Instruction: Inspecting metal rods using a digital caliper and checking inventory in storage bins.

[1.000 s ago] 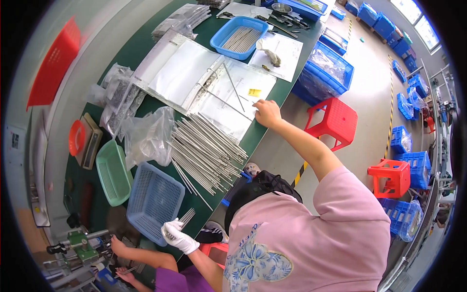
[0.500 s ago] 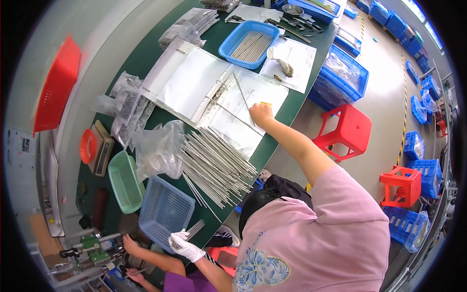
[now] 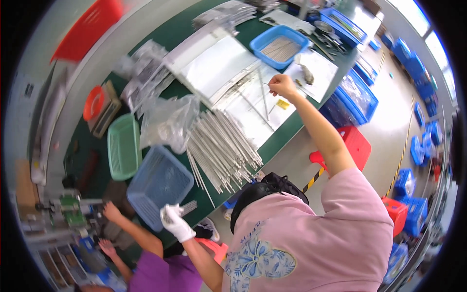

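A gloved left grip (image 3: pixel 176 224) curls around short metal rods (image 3: pixel 189 208) beside a blue basket (image 3: pixel 158 177); the bare right grip (image 3: pixel 283 86) hovers over an open binder (image 3: pixel 209 65), fingers bunched — blur hides whether they hold anything. Between the grips lie loose long rods (image 3: pixel 224 148), near the bench (image 3: pixel 278 139) edge — a brushing forearm could roll some off, a slackening left grip spill its bunch.

No words come clear from here. Blue lettering (image 3: pixel 251 238) runs slantwise across the pink T-shirt (image 3: pixel 321 228) beside a blue floral bow (image 3: pixel 262 263), too small to make out; a yellow label (image 3: pixel 283 104) on the open binder's right page (image 3: pixel 278 121) is likewise unreadable.
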{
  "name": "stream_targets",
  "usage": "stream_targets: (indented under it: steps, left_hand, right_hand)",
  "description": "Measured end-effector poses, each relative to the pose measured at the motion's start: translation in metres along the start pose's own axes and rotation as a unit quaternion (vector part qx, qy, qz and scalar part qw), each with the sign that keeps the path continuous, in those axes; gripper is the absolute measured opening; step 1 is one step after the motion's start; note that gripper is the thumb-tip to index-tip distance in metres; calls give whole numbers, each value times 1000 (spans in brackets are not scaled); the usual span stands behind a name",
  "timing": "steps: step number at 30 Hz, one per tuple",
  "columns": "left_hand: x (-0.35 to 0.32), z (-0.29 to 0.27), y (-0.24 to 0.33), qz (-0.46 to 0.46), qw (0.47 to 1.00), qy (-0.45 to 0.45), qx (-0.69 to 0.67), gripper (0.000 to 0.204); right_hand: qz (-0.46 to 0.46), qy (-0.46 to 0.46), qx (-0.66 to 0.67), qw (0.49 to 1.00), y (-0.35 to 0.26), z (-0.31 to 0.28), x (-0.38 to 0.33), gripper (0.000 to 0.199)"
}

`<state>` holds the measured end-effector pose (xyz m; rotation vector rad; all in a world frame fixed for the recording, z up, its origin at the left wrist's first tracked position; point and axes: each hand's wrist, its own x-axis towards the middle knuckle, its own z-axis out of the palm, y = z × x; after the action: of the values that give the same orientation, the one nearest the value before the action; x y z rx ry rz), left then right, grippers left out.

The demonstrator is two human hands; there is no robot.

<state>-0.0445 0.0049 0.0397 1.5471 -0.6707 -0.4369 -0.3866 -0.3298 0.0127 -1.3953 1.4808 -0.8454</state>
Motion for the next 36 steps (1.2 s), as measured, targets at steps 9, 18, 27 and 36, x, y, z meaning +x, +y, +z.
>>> stream_targets:
  steps: [9, 18, 27, 36]
  left_hand:
    - [7, 9, 3, -39, 999, -31, -8, 24]
    - [-3, 18, 4, 50, 991, -39, 122, 28]
    - [1, 15, -5, 41, 998, 18, 39, 26]
    - [4, 3, -11, 60, 997, 9, 40, 25]
  right_hand:
    - [-82, -430, 16, 899, -100, 121, -123, 23]
    - [-500, -464, -309, 663, -151, 195, -207, 18]
    - [-483, -410, -266, 727, -153, 213, -210, 15]
    - [-221, -406, 119, 879, -114, 241, -213, 10]
